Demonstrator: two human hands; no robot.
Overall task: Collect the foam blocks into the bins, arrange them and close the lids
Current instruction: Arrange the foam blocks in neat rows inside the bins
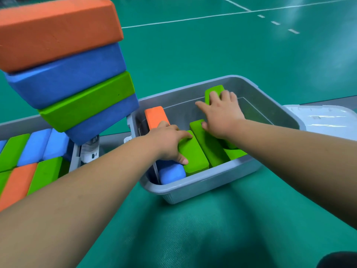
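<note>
In the grey bin (pixel 193 190), a blue block (pixel 172 175) lies nearest. The left hand (pixel 170 144) grips the near green block (pixel 193 155) beside it, thumb on its side. The right hand (pixel 222 117) lies flat with straight fingers, touching the far green block (pixel 214 91). The foam looks light and squashy, so hold each block by its long sides.

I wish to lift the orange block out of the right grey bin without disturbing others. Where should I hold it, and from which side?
Probably from above, at its far half. The orange block stands on edge near the left wall of the right grey bin, narrow face up, and the left hand, gripping a green block, covers its near end. Pinch the two broad sides.
</note>
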